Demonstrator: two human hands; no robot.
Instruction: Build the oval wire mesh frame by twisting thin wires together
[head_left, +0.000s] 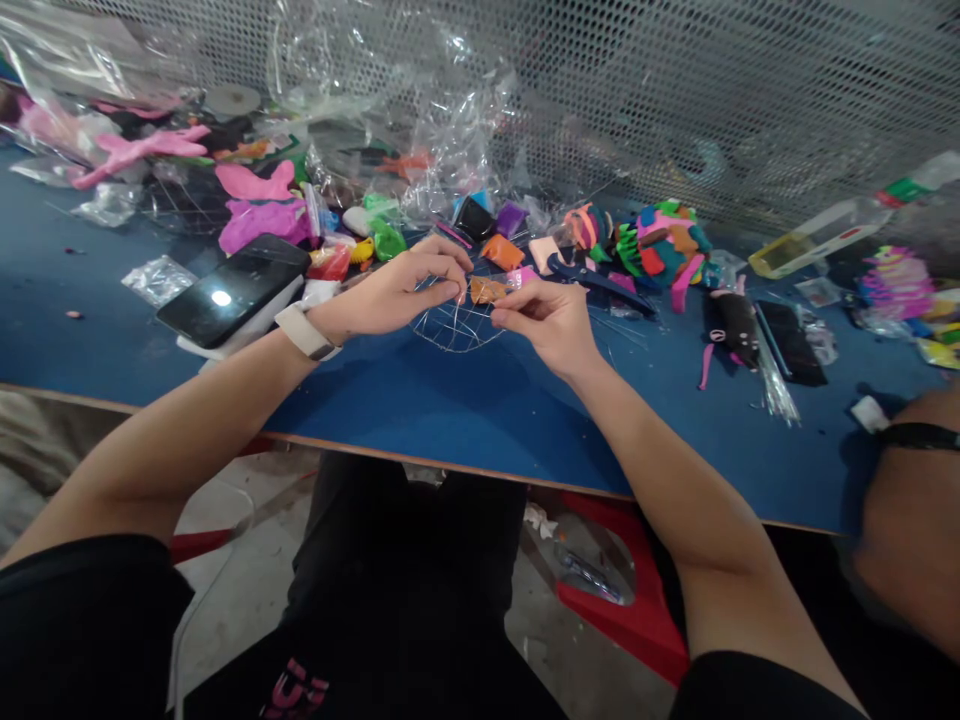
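A round frame of thin bent wire [452, 338] stands on the blue table between my two hands. My left hand [420, 285], with a white band at the wrist, reaches over its top left; thumb and fingers are pinched on the wire. On the frame's right side my right hand [551, 318] is closed in a pinch. Whatever is between its fingertips is too small to make out. An orange-brown piece of modelling clay [486, 290] shows between the hands, close to both sets of fingertips. Whether it sticks to the wire is unclear.
Behind the hands lie an orange clay pack [502, 252], dark blue scissors or pliers [600, 280] and a multicoloured clay ball [667, 240]. A phone [236, 290] rests at left. A bottle [825, 235] lies tilted at right. Another person's arm [919, 500] is at the right edge.
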